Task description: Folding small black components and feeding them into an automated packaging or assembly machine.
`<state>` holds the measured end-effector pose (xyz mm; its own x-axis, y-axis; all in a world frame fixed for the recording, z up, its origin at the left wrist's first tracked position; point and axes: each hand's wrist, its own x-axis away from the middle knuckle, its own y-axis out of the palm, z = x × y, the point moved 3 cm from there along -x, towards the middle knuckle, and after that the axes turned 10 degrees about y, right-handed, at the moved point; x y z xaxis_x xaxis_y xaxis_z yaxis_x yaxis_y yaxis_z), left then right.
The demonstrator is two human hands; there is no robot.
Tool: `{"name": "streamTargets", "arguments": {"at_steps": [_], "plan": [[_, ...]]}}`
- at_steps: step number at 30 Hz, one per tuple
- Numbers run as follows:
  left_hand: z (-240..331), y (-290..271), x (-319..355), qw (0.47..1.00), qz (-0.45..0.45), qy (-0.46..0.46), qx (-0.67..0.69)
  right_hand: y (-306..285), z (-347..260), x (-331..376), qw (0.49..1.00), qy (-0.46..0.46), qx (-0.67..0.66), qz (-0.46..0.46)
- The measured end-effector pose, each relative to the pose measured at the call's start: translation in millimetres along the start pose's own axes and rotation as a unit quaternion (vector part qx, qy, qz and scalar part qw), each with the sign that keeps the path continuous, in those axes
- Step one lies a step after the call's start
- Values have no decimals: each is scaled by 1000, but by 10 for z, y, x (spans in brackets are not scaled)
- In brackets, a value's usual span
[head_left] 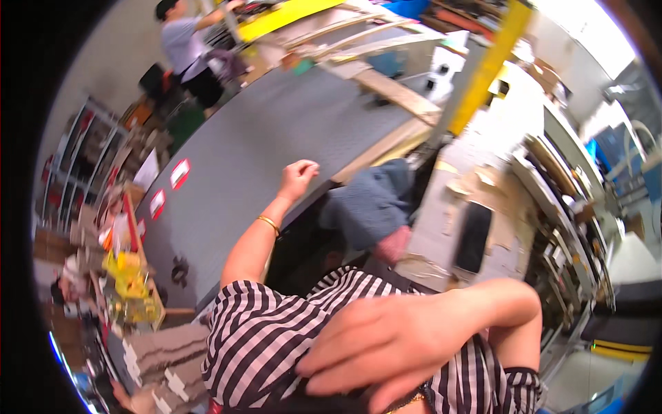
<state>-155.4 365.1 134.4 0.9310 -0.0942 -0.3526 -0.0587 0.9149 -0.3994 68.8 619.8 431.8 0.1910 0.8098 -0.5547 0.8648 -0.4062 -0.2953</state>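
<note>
The left hand (298, 178) rests at the near edge of a big grey table (276, 138). Its fingers are curled into a loose fist with nothing showing inside them, and a gold bracelet (269, 223) sits on the wrist. The right hand (386, 345) is close under the camera, open, with fingers spread flat and holding nothing. It lies against the black-and-white striped shirt (262, 338).

The table edge runs on a slant from lower left to upper right, and most of the grey top is bare – the widest open stretch in view. Three red-and-white labels (181, 172) sit in a row near its left side. Right of the fist, just below the edge, hangs one blue-grey cloth (372, 200) with a pink piece (393, 245) under it. The gap there is dark and narrow.

Further right, one dark flat panel (474, 236) lies on a pale, scuffed surface (441, 207), hemmed in by crowded shelves (565, 207). One yellow post (486, 69) crosses the top of the view, with several pale wooden planks (396, 93) beside it on the table's far end (too overlapped to count).

One other person (183, 41) stands at the far corner of the table, well apart from both hands. Cluttered racks (83, 159) close off the left side.
</note>
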Motion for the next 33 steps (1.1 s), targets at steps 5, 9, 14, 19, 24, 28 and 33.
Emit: {"name": "streamTargets", "arguments": {"at_steps": [5, 9, 14, 19, 24, 28, 33], "plan": [[-1790, -2395, 1919, 924, 165, -184, -291, 691, 634, -1333, 978, -144, -144, -41], [-1858, -3354, 3092, 771, 152, -395, -476, 972, 1080, -2124, 960, -128, -202, -146], [-1753, -3916, 3915, 662, 165, -542, -491, 1355, 1467, -2762, 954, -144, -210, -157], [-1888, -4138, 3865, 679, 137, -524, -496, 1566, 1729, -2987, 945, -143, -247, -160], [-2113, -4248, 3716, 696, 124, -503, -498, 1662, 1703, -2921, 917, -138, -327, -183], [-2297, -4163, 3498, 748, 138, -414, -500, 1576, 1579, -2599, 900, -158, -359, -192], [-1883, -2966, 1508, 951, 233, -160, -129, 1267, 1443, -1946, 904, -121, -308, -272]]}}
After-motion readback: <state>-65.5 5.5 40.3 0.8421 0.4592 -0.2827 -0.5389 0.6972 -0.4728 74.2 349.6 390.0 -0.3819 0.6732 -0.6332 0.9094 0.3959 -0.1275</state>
